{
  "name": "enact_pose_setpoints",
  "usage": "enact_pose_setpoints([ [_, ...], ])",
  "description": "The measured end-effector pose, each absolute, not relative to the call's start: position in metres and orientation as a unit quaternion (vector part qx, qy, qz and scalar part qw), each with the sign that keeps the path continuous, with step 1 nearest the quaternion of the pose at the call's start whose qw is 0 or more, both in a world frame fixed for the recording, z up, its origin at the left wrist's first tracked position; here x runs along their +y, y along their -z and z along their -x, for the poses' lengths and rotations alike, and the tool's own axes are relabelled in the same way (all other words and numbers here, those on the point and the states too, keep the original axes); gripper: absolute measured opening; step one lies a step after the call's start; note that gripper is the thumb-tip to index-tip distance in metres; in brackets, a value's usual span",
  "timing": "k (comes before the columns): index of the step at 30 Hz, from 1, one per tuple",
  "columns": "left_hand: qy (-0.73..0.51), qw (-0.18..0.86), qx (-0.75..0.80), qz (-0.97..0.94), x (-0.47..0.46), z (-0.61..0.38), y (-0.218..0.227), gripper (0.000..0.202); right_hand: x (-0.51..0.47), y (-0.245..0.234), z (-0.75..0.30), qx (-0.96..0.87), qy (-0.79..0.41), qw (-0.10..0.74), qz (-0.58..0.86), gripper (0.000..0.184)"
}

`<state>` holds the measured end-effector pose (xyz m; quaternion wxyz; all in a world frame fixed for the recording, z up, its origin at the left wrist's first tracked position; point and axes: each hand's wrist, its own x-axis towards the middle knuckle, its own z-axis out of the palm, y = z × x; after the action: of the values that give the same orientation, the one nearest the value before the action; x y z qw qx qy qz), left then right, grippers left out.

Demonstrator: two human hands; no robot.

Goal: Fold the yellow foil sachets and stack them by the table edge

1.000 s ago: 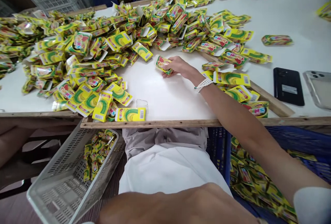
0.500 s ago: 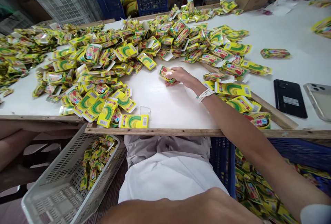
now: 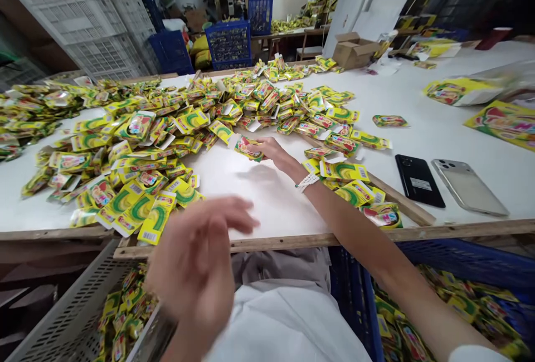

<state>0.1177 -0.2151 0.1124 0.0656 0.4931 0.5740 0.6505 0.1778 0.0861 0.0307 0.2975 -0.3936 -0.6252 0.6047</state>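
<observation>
My right hand (image 3: 273, 155), with a white beaded bracelet at the wrist, grips a small yellow, red and green carton (image 3: 248, 148) just above the white tabletop (image 3: 267, 195). The carton's white end flap stands open towards the pile. My left hand (image 3: 204, 250) is raised over the table's front edge, blurred by motion, its fingers apart and nothing seen in them. Left of and beyond both hands lies a big heap of similar cartons (image 3: 146, 178), several with flaps up. A smaller group of cartons (image 3: 345, 171) lies under and beside my right forearm.
A wooden strip (image 3: 405, 200) crosses the table at right, near a black phone (image 3: 420, 180) and a clear phone case (image 3: 470, 186). Below the edge, a grey basket (image 3: 79, 301) at left and a blue basket (image 3: 480, 262) at right hold cartons. Printed bags (image 3: 510, 122) lie far right.
My left hand has come up into view from below. My right hand still holds a carton, now near the heap. The view has tilted up, showing more of the room behind.
</observation>
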Motion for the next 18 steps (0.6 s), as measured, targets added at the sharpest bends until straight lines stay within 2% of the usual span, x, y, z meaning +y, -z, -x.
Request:
enact_pose_setpoints([
  [3,-0.638,0.098,0.587,-0.488,-0.125,-0.077,-0.088,0.007,0.079,-0.04,-0.174,-0.585,-0.636,0.359,0.353,0.032],
  [5,-0.597,0.148,0.615,-0.493,-0.071,-0.054,-0.063,0.027,0.072,-0.046,-0.175,-0.537,-0.675,0.391,0.321,0.035],
  [8,-0.598,0.236,0.569,-0.513,-0.019,-0.04,-0.023,0.071,0.062,-0.047,-0.185,-0.47,-0.728,0.405,0.293,0.046],
  [10,-0.595,0.284,0.51,-0.552,-0.006,-0.04,-0.002,0.085,0.06,-0.041,-0.193,-0.467,-0.737,0.393,0.29,0.055],
  [14,-0.583,0.345,0.475,-0.561,0.003,-0.039,0.012,0.089,0.068,-0.023,-0.2,-0.557,-0.661,0.397,0.308,0.062],
  [18,-0.569,0.334,0.495,-0.565,0.011,-0.024,0.01,0.089,0.079,-0.012,-0.196,-0.619,-0.567,0.435,0.328,0.059],
])
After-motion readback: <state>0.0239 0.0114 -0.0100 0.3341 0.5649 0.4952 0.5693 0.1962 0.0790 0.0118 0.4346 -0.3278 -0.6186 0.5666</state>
